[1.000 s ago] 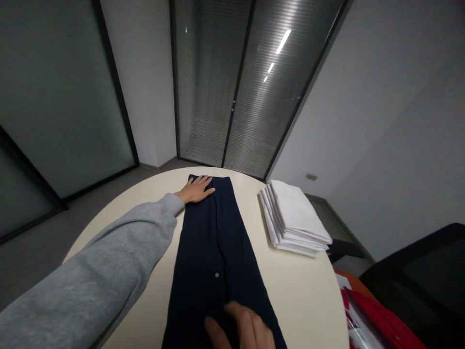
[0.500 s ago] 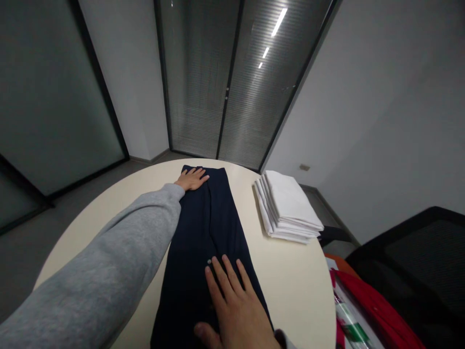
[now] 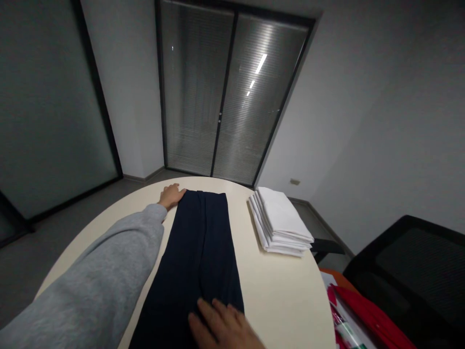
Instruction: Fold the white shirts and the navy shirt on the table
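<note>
Navy trousers (image 3: 203, 232) lie lengthwise on a round cream table (image 3: 283, 291), waist end at the far side. At their far left corner is my left hand (image 3: 171, 196), its fingers stretched over the table top and its thumb side touching the cloth edge. My right hand (image 3: 227, 327) is low in the view over the near part of the trousers, slightly blurred, with fingers apart and nothing held. The near end of the trousers runs out of view.
A stack of folded white cloths (image 3: 279, 218) sits on the table's right side. Beyond the right edge are a black mesh chair (image 3: 410, 271) and a red item (image 3: 370, 310) beside clear packaging. Glass panels with blinds (image 3: 196, 106) stand behind the table.
My left hand has slid left off the waist end to its corner. My right hand has drawn back toward me. The view has tilted up a little.
</note>
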`<state>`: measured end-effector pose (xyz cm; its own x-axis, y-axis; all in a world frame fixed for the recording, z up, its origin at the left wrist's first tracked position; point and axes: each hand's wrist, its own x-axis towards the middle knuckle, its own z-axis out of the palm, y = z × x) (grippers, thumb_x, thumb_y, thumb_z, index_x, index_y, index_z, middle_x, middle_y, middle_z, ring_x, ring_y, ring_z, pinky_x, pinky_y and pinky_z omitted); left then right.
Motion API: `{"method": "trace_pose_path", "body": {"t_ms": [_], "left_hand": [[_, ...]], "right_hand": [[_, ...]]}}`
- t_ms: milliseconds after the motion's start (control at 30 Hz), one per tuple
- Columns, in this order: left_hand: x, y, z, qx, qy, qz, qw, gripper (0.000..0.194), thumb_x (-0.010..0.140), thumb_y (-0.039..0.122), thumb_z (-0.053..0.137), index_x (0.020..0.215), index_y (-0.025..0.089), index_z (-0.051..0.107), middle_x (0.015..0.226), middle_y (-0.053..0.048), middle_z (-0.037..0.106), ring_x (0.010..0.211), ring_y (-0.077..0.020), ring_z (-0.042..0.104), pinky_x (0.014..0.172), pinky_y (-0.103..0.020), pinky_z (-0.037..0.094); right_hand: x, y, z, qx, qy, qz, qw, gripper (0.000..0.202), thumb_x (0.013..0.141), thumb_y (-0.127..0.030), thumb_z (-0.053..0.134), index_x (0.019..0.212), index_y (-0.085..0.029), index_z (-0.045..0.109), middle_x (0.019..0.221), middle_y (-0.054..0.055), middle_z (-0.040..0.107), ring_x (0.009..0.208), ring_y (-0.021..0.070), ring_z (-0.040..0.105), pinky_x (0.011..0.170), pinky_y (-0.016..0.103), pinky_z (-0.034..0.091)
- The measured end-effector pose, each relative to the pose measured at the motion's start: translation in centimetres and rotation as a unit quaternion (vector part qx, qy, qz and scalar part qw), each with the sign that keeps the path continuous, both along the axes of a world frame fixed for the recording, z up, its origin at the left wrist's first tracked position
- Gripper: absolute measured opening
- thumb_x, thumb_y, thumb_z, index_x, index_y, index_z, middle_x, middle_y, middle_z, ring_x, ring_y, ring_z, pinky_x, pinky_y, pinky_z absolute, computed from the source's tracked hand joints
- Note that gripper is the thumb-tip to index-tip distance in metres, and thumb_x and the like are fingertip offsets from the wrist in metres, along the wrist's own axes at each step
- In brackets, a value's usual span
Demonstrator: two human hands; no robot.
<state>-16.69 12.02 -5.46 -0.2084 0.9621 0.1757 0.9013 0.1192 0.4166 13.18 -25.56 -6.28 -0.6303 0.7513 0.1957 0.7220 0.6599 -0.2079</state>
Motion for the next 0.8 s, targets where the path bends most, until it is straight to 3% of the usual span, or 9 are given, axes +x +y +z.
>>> {"method": "trace_pose_path", "body": {"t_ms": [33, 100, 133, 200, 300, 433, 533, 667, 800], "left_hand": [[-0.3, -0.2, -0.1, -0.001, -0.008, 0.001, 1.000, 0.070, 0.095, 0.061, 0.046, 0.149, 0.016, 0.052, 0.151, -0.020, 0.057, 0.139, -0.0441, 0.049, 0.108, -0.056, 0.040], [-0.4, -0.4, -0.4, -0.001, -0.025, -0.006, 1.000, 0.062, 0.091, 0.059, 0.055, 0.142, 0.024, 0.060, 0.143, -0.014, 0.066, 0.135, -0.0406, 0.055, 0.108, -0.053, 0.040], [-0.3, -0.4, -0.5, -0.001, -0.035, -0.008, 0.999, 0.059, 0.089, 0.058, 0.058, 0.139, 0.027, 0.062, 0.139, -0.012, 0.069, 0.132, -0.0396, 0.057, 0.108, -0.052, 0.039], [0.1, -0.3, -0.6, 0.004, -0.057, -0.011, 0.998, 0.056, 0.086, 0.056, 0.063, 0.135, 0.029, 0.065, 0.132, -0.011, 0.073, 0.129, -0.0393, 0.060, 0.108, -0.053, 0.037], [0.4, 0.3, -0.8, 0.019, -0.093, -0.022, 0.995, 0.056, 0.079, 0.049, 0.073, 0.132, 0.030, 0.066, 0.127, -0.011, 0.075, 0.130, -0.0382, 0.060, 0.108, -0.051, 0.035], [-0.3, 1.9, -1.1, 0.018, -0.166, -0.059, 0.984, 0.057, 0.072, 0.037, 0.080, 0.127, 0.027, 0.069, 0.110, -0.006, 0.079, 0.117, -0.0313, 0.067, 0.101, -0.041, 0.043], [-0.7, 3.5, -1.0, -0.015, -0.234, -0.102, 0.967, 0.047, 0.065, 0.030, 0.082, 0.111, 0.020, 0.075, 0.095, -0.005, 0.079, 0.098, -0.0283, 0.072, 0.089, -0.036, 0.049], [-0.7, 4.9, -0.6, -0.062, -0.321, -0.145, 0.934, 0.023, 0.063, 0.031, 0.081, 0.080, 0.018, 0.073, 0.083, -0.005, 0.076, 0.082, -0.0241, 0.071, 0.076, -0.033, 0.051], [-0.7, 4.4, 0.1, -0.057, -0.371, -0.153, 0.914, 0.023, 0.062, 0.032, 0.080, 0.075, 0.018, 0.066, 0.074, -0.002, 0.070, 0.072, -0.0194, 0.066, 0.068, -0.030, 0.049]], "right_hand": [[0.0, 2.3, 2.6, -0.018, 0.012, -0.019, 1.000, 0.062, 0.091, -0.057, 0.065, 0.148, -0.039, 0.051, 0.145, 0.002, 0.065, 0.118, 0.0310, 0.069, 0.095, 0.044, 0.056], [-0.5, 8.5, 7.3, -0.051, 0.030, -0.126, 0.990, 0.053, 0.095, -0.045, 0.060, 0.145, -0.028, 0.055, 0.140, 0.007, 0.066, 0.121, 0.0277, 0.065, 0.102, 0.040, 0.051], [-0.9, 12.0, 8.9, -0.064, 0.026, -0.178, 0.982, 0.051, 0.095, -0.039, 0.061, 0.143, -0.025, 0.056, 0.139, 0.009, 0.066, 0.124, 0.0267, 0.063, 0.104, 0.037, 0.048], [-1.9, 19.1, 10.4, -0.054, 0.034, -0.253, 0.965, 0.054, 0.096, -0.035, 0.057, 0.147, -0.016, 0.051, 0.141, 0.017, 0.062, 0.131, 0.0293, 0.057, 0.106, 0.039, 0.045], [-2.9, 27.7, 9.1, -0.062, 0.054, -0.360, 0.929, 0.052, 0.100, -0.036, 0.054, 0.143, -0.008, 0.051, 0.139, 0.024, 0.059, 0.131, 0.0340, 0.056, 0.104, 0.046, 0.046], [-3.0, 34.5, 5.1, -0.102, 0.082, -0.423, 0.896, 0.044, 0.096, -0.048, 0.065, 0.126, -0.015, 0.063, 0.130, 0.013, 0.065, 0.123, 0.0305, 0.061, 0.105, 0.053, 0.046], [-2.4, 37.6, 3.0, -0.119, 0.114, -0.418, 0.893, 0.038, 0.097, -0.051, 0.064, 0.116, -0.019, 0.068, 0.118, 0.008, 0.070, 0.116, 0.0272, 0.063, 0.108, 0.054, 0.043], [-1.5, 40.2, 1.6, -0.129, 0.158, -0.403, 0.892, 0.036, 0.099, -0.051, 0.062, 0.112, -0.019, 0.068, 0.110, 0.005, 0.071, 0.110, 0.0255, 0.065, 0.106, 0.053, 0.044], [-1.1, 40.8, 1.1, -0.115, 0.203, -0.399, 0.887, 0.036, 0.101, -0.049, 0.060, 0.118, -0.019, 0.065, 0.112, 0.006, 0.070, 0.108, 0.0247, 0.065, 0.104, 0.052, 0.047]]}}
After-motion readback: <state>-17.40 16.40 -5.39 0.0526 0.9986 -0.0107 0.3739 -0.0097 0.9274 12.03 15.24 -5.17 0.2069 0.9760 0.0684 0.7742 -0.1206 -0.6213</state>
